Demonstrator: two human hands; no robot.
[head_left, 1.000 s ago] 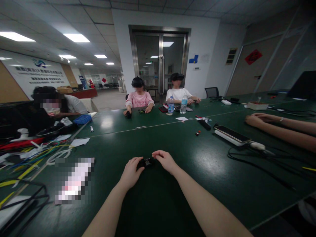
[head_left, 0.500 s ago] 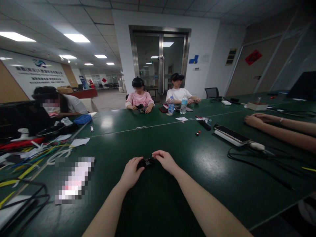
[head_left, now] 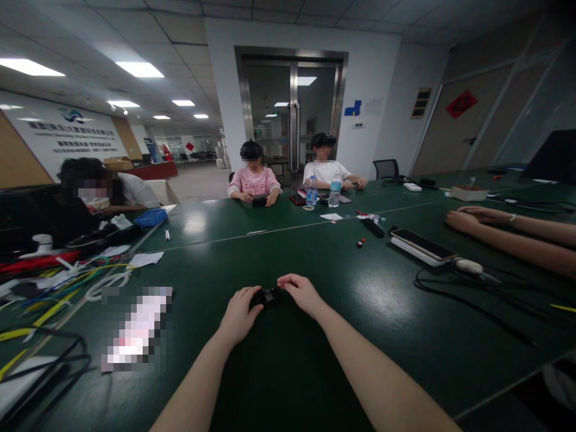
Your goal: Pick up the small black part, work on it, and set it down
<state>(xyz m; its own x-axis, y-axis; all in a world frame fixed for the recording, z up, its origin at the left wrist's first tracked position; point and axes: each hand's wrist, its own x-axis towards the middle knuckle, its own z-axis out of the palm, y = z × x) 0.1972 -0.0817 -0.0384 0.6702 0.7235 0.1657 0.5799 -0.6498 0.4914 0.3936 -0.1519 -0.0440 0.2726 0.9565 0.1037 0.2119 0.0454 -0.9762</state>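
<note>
A small black device (head_left: 270,294) with silvery bits on its upper face lies low over the green table (head_left: 279,372), straight ahead of me. My left hand (head_left: 243,312) grips its left end, thumb on the near side and fingers over the far side. At the device's right end is my right hand (head_left: 300,293), with thumb and index finger pinched together and the other fingers curled. Whether anything small sits in that pinch is too fine to see. My left fingers partly cover the device.
To my left lie a blurred-out phone-like slab (head_left: 137,330) and tangled cables (head_left: 49,294). A phone on a white block (head_left: 423,247) and black cables (head_left: 468,306) are on the right, near another person's hands (head_left: 472,217). Two water bottles (head_left: 334,191) stand before people seated opposite.
My hands and the device have hardly moved. Across the table, the person in pink has shifted their hands and the black object between them.
</note>
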